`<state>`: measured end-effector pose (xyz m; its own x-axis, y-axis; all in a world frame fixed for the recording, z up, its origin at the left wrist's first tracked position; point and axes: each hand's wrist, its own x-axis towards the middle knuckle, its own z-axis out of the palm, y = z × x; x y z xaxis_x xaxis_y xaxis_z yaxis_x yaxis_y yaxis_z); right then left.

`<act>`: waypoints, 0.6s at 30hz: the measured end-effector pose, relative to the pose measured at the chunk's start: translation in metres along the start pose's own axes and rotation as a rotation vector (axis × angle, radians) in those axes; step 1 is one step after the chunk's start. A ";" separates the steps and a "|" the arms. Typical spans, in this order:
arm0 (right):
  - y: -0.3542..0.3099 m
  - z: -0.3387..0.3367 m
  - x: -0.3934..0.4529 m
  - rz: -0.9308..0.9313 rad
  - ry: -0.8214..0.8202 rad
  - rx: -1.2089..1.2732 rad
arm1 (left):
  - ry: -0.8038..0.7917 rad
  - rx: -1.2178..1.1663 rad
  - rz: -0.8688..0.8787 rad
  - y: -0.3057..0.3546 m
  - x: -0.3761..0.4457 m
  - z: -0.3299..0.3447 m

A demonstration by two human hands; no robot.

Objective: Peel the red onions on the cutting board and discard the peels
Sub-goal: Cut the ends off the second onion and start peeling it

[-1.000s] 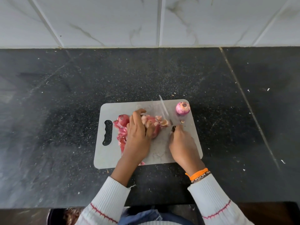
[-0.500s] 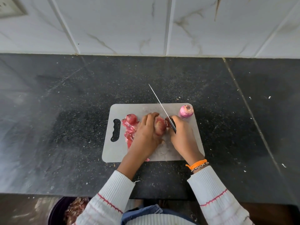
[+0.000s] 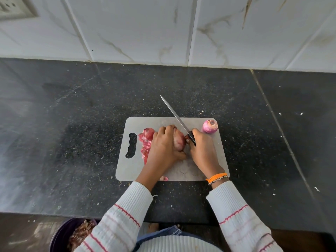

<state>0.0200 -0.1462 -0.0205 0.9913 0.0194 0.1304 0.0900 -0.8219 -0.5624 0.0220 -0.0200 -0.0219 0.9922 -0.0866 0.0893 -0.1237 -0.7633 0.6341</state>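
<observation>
two hands on onion

Desk: dark speckled stone top, 1 seam running diagonally down its right side, white marble-look wall tiles along the far edge. Scattered pale crumbs and flecks across the surface, thicker toward the right. Lying directly on it: 1 grey cutting board, rectangular with rounded corners, slotted handle hole at its left end, set near the front edge, roughly centred.
</observation>
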 end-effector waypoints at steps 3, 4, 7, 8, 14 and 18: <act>0.000 0.003 0.003 0.011 0.005 0.014 | -0.023 -0.027 -0.054 -0.004 0.005 -0.002; -0.001 0.002 0.003 0.050 0.000 0.060 | -0.036 -0.031 -0.060 -0.005 0.006 -0.003; 0.001 -0.003 0.007 0.229 -0.032 0.276 | -0.053 -0.085 0.010 -0.007 0.005 -0.006; 0.002 -0.005 0.007 0.283 -0.039 0.336 | -0.048 -0.136 0.041 -0.008 0.004 -0.006; 0.006 -0.015 0.006 0.482 -0.242 0.567 | 0.005 -0.134 0.082 -0.006 -0.004 -0.004; 0.004 -0.016 0.005 0.484 -0.253 0.614 | 0.053 -0.034 0.048 -0.009 -0.004 0.003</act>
<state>0.0243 -0.1586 -0.0092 0.9190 -0.0694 -0.3882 -0.3894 -0.3154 -0.8654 0.0196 -0.0146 -0.0302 0.9832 -0.0880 0.1600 -0.1724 -0.7365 0.6541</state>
